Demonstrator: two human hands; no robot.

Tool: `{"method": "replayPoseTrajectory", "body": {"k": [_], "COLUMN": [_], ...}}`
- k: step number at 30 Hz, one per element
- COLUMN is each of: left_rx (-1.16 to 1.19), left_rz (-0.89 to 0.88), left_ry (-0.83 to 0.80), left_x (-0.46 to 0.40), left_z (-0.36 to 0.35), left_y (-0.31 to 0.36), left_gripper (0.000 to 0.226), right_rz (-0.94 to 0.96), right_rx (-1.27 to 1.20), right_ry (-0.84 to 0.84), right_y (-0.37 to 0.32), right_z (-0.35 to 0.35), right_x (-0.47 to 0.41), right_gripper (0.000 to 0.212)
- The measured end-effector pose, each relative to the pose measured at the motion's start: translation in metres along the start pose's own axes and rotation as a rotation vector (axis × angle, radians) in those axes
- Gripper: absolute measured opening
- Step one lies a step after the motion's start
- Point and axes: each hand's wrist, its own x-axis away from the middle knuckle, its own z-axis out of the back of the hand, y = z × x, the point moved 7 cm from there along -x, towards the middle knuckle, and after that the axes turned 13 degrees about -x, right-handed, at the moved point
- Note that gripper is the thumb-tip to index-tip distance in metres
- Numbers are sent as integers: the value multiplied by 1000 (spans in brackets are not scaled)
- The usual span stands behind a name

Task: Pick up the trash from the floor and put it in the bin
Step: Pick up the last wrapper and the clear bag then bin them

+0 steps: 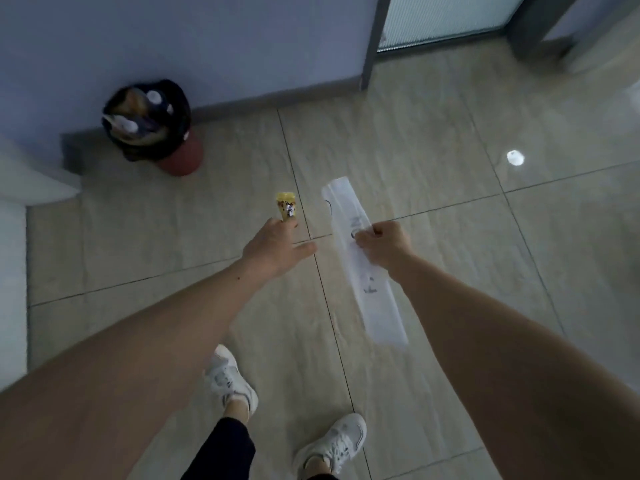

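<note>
Two pieces in hand: long white plastic wrapper [363, 261] pinched in closed right hand [382, 245], small yellow snack packet [286, 206] at left hand [277, 249] fingertips. Carry both over red, black-lined bin [152, 124] by wall, release directly above opening, already heaped.

yellow wrapper [286, 205], white paper [363, 261] (scribbled), red bin [183, 157]
</note>
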Motion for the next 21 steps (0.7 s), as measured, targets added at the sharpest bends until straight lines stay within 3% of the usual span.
{"method": "replayPoseTrajectory", "body": {"k": [11,21], "left_rx": [-58,-43], "left_rz": [84,125], "left_ry": [51,8], "left_x": [-85,-190], "left_z": [143,208], "left_y": [-227,-348], "left_gripper": [72,70], "right_rz": [94,113], "right_rx": [52,146], "right_ry": [-35,-101], "right_y": [-197,-310], "right_z": [-203,-340], "right_x": [-52,-143], "right_gripper": [23,29]}}
